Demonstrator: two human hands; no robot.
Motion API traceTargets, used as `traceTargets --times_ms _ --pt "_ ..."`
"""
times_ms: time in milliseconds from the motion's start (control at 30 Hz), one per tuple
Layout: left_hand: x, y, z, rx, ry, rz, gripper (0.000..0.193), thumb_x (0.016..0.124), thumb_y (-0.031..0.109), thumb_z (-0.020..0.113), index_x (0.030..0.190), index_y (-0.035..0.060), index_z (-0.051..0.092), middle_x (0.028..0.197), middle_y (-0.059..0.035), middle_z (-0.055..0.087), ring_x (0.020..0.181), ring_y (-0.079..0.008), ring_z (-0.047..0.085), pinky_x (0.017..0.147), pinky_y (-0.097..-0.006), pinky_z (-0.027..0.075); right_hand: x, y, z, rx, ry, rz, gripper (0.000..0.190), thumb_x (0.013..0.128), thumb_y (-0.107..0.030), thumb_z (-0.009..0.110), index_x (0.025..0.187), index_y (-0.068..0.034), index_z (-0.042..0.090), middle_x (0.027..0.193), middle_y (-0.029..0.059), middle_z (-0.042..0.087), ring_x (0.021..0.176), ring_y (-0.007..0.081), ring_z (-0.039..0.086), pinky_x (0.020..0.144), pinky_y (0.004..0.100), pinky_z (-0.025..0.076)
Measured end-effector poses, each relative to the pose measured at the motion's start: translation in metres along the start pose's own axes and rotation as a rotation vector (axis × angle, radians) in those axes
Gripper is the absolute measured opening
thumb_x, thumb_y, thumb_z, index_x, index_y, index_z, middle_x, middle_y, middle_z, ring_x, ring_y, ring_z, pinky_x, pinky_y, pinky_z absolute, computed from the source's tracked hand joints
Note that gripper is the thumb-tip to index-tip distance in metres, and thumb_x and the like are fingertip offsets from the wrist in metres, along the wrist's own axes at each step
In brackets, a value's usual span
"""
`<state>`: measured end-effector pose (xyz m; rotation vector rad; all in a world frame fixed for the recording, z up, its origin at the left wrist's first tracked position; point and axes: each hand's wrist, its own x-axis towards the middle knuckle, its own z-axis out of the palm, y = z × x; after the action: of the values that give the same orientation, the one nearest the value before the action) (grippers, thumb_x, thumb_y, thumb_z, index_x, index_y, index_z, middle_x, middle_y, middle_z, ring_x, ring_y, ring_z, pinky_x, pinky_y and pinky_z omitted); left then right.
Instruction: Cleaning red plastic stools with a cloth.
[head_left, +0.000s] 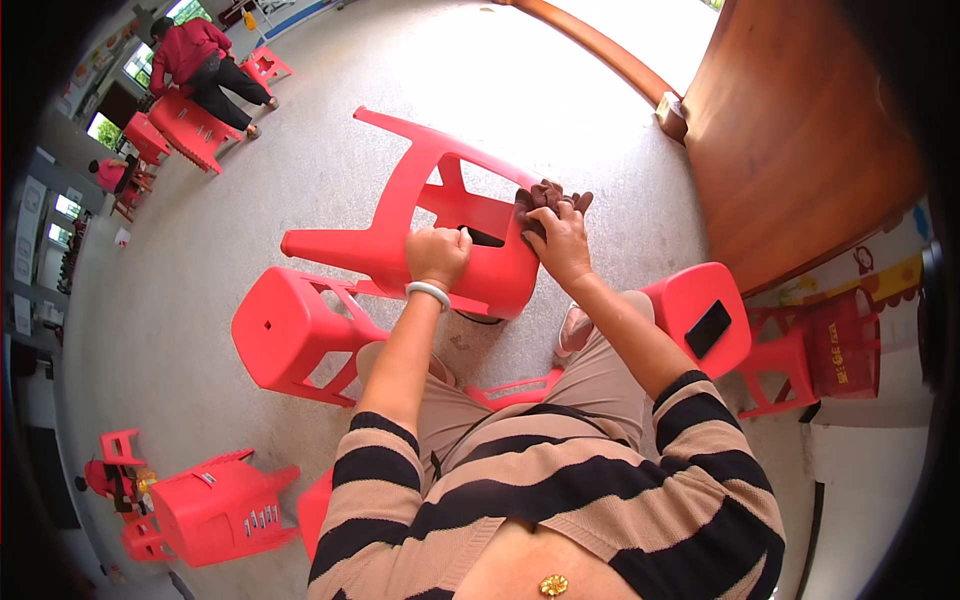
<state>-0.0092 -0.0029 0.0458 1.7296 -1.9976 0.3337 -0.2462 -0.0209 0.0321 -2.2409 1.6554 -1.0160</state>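
Before me a red plastic stool (442, 150) is tipped on its side, two of its legs pointing to the left. My left hand (439, 255), with a pale bangle at the wrist, is closed around part of the stool's frame. A bunched dark brown cloth (544, 199) with finger-like ends, perhaps a glove, lies against the stool's right side. My right hand (559, 240) holds this cloth with bent fingers. Something black shows through the stool's opening, partly hidden.
A second red stool (270, 322) stands left of my legs. On a red stool at my right (720, 289) lies a black phone (708, 329). A brown wooden door (795, 142) rises at right. Stacked red stools (217, 510) and a bending person (199, 60) are farther off.
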Motion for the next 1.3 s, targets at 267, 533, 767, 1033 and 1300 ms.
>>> traceTargets --times_ms 267,533,767,1033,1300 --pt "0.009 0.015 -0.001 -0.055 0.05 0.03 0.039 0.088 0.033 0.062 0.056 0.0107 0.067 0.06 -0.0135 0.064 0.059 -0.0337 0.063 0.063 -0.0492 0.046 0.04 0.012 -0.005 -0.051 0.069 0.205 0.035 0.081 -0.03 0.079 0.112 -0.019 0.067 0.125 0.0157 0.056 0.12 0.0415 0.051 0.101 0.0507 0.047" --pt "0.003 0.008 -0.001 -0.034 0.038 0.005 0.039 0.089 0.032 0.061 0.056 0.0111 0.067 0.061 -0.0137 0.065 0.059 -0.0338 0.063 0.066 -0.0493 0.047 0.012 -0.005 -0.008 0.012 0.042 0.049 0.034 0.081 -0.029 0.079 0.112 -0.019 0.068 0.122 0.0158 0.055 0.112 0.0403 0.053 0.098 0.0505 0.047" --pt "0.003 -0.001 0.007 0.031 0.035 0.006 0.039 0.087 0.033 0.061 0.056 0.0113 0.067 0.059 -0.0124 0.064 0.062 -0.0332 0.064 0.065 -0.0488 0.047 0.009 -0.008 0.002 -0.029 0.004 0.09 0.035 0.082 -0.03 0.079 0.113 -0.021 0.067 0.12 0.0151 0.055 0.112 0.0392 0.053 0.096 0.0514 0.047" --pt "0.016 0.008 0.007 -0.018 0.017 -0.101 0.042 0.088 0.034 0.058 0.055 0.0106 0.069 0.062 -0.0144 0.067 0.061 -0.0338 0.065 0.068 -0.0501 0.048 0.026 -0.001 0.011 0.075 0.085 0.188 0.038 0.08 -0.029 0.08 0.115 -0.02 0.067 0.122 0.016 0.056 0.113 0.0425 0.053 0.099 0.0483 0.046" --pt "0.024 0.047 0.031 0.021 0.081 -0.36 0.039 0.087 0.035 0.061 0.059 0.0107 0.071 0.066 -0.0126 0.07 0.071 -0.0306 0.069 0.076 -0.0479 0.048 -0.05 0.03 0.012 0.447 0.183 0.338 0.036 0.082 -0.023 0.079 0.111 -0.006 0.067 0.112 0.0184 0.063 0.111 0.0362 0.059 0.098 0.0431 0.047"
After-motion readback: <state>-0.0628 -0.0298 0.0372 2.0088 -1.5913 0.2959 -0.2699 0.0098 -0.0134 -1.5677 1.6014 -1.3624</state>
